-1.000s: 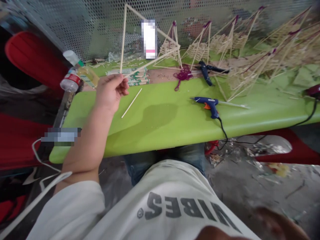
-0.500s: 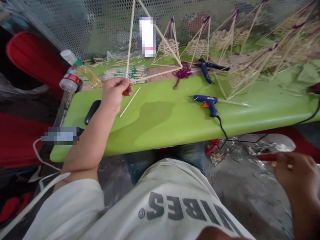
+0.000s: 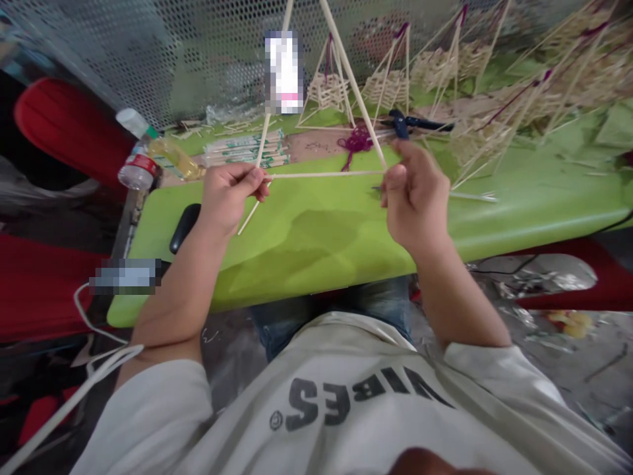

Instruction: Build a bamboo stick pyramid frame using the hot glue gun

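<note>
Our right hand [image 3: 418, 201] has swung over the bench's [image 3: 316, 264] near edge to the stick frame's [image 3: 329, 174] free corner, likely to steady it (can't tell if it's clamped). Our left hand [image 3: 225, 198] pinches the other.

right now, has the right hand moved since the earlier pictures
Yes: against the green table, the right hand went forward and left, from beyond the near edge to a corner of the stick frame.

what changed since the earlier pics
The right hand came up from the lower right to the right corner of the pale wooden stick triangle and seems to have gripped it. That corner swung down and right. The left hand kept its hold; the loose pale stick and purple string stayed put.
</note>
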`<state>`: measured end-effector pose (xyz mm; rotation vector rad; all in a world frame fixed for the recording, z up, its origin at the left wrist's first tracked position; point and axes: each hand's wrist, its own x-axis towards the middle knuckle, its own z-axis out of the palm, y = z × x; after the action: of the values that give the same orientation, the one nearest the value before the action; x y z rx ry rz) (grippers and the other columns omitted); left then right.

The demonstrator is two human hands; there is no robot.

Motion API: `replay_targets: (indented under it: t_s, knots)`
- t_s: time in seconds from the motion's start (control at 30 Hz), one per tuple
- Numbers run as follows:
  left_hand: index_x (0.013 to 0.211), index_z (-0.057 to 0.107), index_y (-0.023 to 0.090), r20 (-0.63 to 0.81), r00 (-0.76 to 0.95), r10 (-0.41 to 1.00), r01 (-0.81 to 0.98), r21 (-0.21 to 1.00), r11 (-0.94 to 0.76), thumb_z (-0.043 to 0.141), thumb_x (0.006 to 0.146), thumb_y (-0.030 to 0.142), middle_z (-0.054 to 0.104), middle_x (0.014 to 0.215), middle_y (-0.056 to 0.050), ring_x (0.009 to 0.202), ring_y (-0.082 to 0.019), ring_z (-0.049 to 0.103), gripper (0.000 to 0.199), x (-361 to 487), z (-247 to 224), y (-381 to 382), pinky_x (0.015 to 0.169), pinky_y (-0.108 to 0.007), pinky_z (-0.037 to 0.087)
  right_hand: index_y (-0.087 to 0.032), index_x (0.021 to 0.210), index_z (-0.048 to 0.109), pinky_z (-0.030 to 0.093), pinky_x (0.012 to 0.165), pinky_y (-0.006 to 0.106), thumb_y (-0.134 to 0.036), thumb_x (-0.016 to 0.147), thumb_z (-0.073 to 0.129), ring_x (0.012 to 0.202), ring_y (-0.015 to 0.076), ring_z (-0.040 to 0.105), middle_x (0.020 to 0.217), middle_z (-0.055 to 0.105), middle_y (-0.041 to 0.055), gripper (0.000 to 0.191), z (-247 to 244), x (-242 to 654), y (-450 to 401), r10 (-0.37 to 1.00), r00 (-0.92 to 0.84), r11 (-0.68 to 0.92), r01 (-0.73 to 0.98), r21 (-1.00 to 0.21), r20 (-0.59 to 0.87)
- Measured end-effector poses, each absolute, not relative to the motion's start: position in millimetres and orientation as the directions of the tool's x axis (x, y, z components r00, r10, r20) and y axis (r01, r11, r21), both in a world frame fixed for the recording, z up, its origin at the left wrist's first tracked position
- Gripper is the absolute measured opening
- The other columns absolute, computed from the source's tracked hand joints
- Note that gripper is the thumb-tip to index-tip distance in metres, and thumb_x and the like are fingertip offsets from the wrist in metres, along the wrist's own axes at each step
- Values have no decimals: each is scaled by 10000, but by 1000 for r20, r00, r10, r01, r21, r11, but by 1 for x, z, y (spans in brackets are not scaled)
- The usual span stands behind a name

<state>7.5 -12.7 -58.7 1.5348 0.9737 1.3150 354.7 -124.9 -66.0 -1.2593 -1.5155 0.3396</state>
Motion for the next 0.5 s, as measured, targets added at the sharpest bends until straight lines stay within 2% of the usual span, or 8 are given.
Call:
replay_targets:
  t_s: [0.07, 0.17, 0.27, 0.37, 0.43, 0.5]
  knots:
    - [861, 928, 228, 310, 143, 940, 29, 948, -317, 1017, 1044, 395, 767, 718, -23, 609, -123, 712, 263, 8, -57, -14, 610, -238, 627, -268, 1051, 794, 555, 690, 374, -870, 1226, 545, 739, 215, 647, 773, 624, 34, 675, -67, 353, -124, 779, 218, 396, 557, -730, 589]
    - [849, 929, 231, 293, 147, 945, 28, 953, -300, 1036, 1021, 403, 766, 718, -25, 620, -129, 717, 265, 9, -57, -14, 606, -243, 626, -272, 849, 675, 468, 669, 386, -875, 1206, 593, 722, 208, 583, 752, 590, 34, 707, -70, 353, -126, 732, 275, 417, 543, -729, 623]
    - [839, 926, 229, 278, 142, 950, 14, 959, -283, 1052, 996, 398, 772, 727, -31, 628, -135, 719, 264, 8, -58, -12, 602, -252, 627, -302, 792, 600, 341, 620, 403, -815, 1199, 668, 622, 181, 453, 704, 513, 11, 658, -76, 365, -131, 673, 399, 487, 395, -779, 623]
    - [846, 917, 222, 283, 146, 948, -5, 958, -285, 1047, 991, 386, 774, 738, -37, 621, -138, 712, 254, 5, -60, -8, 596, -266, 626, -350, 771, 556, 243, 592, 435, -790, 1126, 799, 581, 169, 291, 690, 382, -8, 616, -84, 398, -155, 679, 491, 523, 198, -829, 545]
    - [843, 897, 218, 292, 147, 945, -5, 956, -295, 1034, 1000, 397, 778, 754, -39, 617, -138, 706, 274, 3, -61, -5, 592, -276, 622, -352, 743, 585, 192, 599, 441, -787, 1051, 884, 567, 165, 240, 681, 356, -3, 611, -89, 429, -183, 704, 488, 492, 191, -850, 517]
    - [841, 874, 215, 305, 146, 941, -11, 952, -306, 1021, 1005, 426, 785, 770, -41, 616, -136, 698, 305, 1, -63, -2, 588, -285, 612, -368, 758, 637, 189, 592, 454, -811, 1070, 832, 546, 182, 231, 653, 315, 0, 575, -94, 461, -217, 735, 456, 423, 271, -865, 502]
